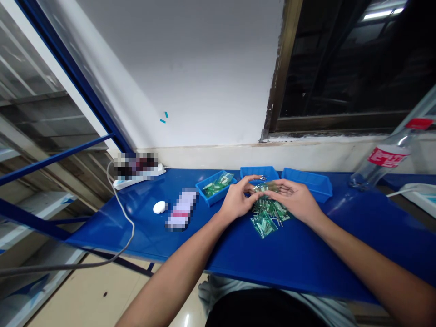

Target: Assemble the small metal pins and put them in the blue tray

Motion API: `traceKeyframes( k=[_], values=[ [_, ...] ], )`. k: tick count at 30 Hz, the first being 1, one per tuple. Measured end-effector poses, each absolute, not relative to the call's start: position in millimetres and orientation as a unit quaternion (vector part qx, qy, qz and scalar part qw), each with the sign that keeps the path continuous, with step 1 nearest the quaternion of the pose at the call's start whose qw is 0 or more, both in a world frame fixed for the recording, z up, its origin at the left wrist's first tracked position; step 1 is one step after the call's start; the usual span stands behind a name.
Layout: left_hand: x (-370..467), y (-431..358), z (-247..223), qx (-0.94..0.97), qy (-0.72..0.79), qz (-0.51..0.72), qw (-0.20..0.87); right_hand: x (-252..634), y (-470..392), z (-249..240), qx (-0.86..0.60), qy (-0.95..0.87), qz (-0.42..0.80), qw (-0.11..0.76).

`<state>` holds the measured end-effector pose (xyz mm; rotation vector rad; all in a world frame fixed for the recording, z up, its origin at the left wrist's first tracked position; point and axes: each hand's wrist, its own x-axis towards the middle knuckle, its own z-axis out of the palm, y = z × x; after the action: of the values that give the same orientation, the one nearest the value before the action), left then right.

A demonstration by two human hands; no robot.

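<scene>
Two bare hands meet over the desk (306, 254), the left hand (238, 198) and the right hand (297, 200) both grasping one clear packet (266, 186) by their fingertips, thumbs close together. It sits just above a pile (272, 210) of similar packets, green and silvery inside, lying on the blue surface; one loose packet (264, 225) lies at its near edge. Behind the hands stand a middle bin (258, 171) and a right bin (308, 185), both blue; a left bin (215, 198), beside the left hand, holds more packets. Farther left lie a pale pixelated object (183, 208), a white disc (159, 207) and a power strip (139, 177). A red-capped bottle (386, 156) stands tilted in view, well to the right.
</scene>
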<state>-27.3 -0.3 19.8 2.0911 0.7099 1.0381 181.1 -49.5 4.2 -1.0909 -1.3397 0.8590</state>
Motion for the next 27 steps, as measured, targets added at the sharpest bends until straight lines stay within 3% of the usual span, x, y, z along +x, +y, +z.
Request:
traceKeyframes(
  k=[9, 18, 22, 27],
  values=[
    [-28.0, 2.6, 15.6, 0.815, 0.255, 0.409, 0.321, 180.5, -50.5, 10.7, -0.49, -0.549, 0.355, 0.576],
    [-34.4, 1.4, 19.4, 0.914, 0.154, 0.349, 0.139, 186.4, -49.5, 8.8, -0.52, -0.511, 0.368, 0.578],
    [-34.0, 6.8, 14.1, 0.899, 0.165, 0.385, 0.131, 183.6, -50.3, 9.1, -0.516, -0.535, 0.381, 0.55],
    [-33.8, 5.8, 17.1, 0.856, 0.205, 0.447, 0.158, 178.4, -50.9, 11.2, -0.476, -0.53, 0.401, 0.576]
  ],
)
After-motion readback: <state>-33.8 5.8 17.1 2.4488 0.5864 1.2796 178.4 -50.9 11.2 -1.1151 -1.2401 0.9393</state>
